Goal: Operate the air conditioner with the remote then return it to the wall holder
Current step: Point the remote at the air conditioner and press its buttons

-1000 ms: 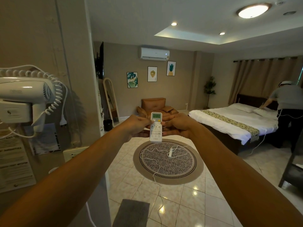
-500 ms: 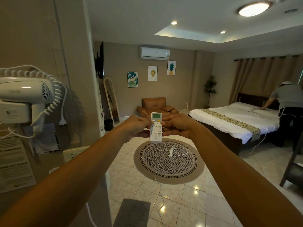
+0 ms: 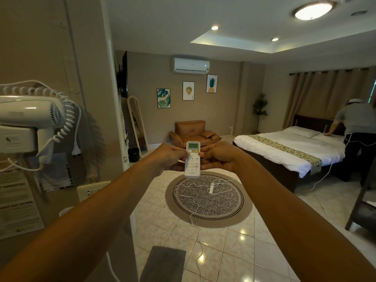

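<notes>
A white remote with a green lit screen and an orange button stands upright at arm's length, held between both hands. My left hand grips its left side with the thumb on the upper buttons. My right hand grips its right side. The remote's top points toward the white air conditioner, mounted high on the far wall above three pictures. No wall holder for the remote is visible.
A wall-mounted hair dryer with a coiled cord hangs close on the left, beside a wall corner. A round rug with a white cable lies on the tiled floor. An armchair, a bed and a person beyond.
Almost nothing has changed: both hands keep the remote raised in the same place. The person at the bed has shifted slightly.
</notes>
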